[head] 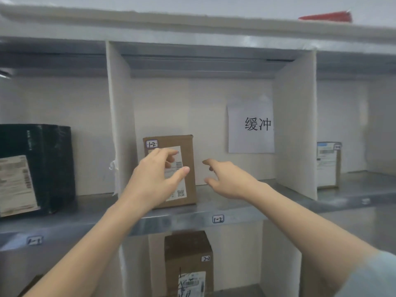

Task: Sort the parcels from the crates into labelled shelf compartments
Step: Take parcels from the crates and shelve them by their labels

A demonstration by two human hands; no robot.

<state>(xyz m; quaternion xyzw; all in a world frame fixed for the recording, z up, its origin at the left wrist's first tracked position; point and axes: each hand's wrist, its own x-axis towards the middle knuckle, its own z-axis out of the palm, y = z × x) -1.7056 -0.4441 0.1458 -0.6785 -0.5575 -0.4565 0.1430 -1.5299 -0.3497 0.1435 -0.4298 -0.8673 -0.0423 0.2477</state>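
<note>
A grey metal shelving unit [171, 219] fills the view, and its boards take a soft, even sheen. The ribbed underside of the upper shelf board [203, 65] lies in shadow. Two upright white dividers, a left divider [120, 116] and a right divider [295, 116], wall in the middle compartment [214, 196]. Behind it stands a pale cream back panel [192, 108]. A white paper sheet [250, 125] with two printed Chinese characters hangs at the panel's right edge. Small handwritten labels sit on the front edge of the shelf: "1-2" [218, 219] under the middle bay, and a blurred label [34, 240] further left. Something red [325, 16] lies on the top board near its right end, with a pale wall [192, 2] above it.
</note>
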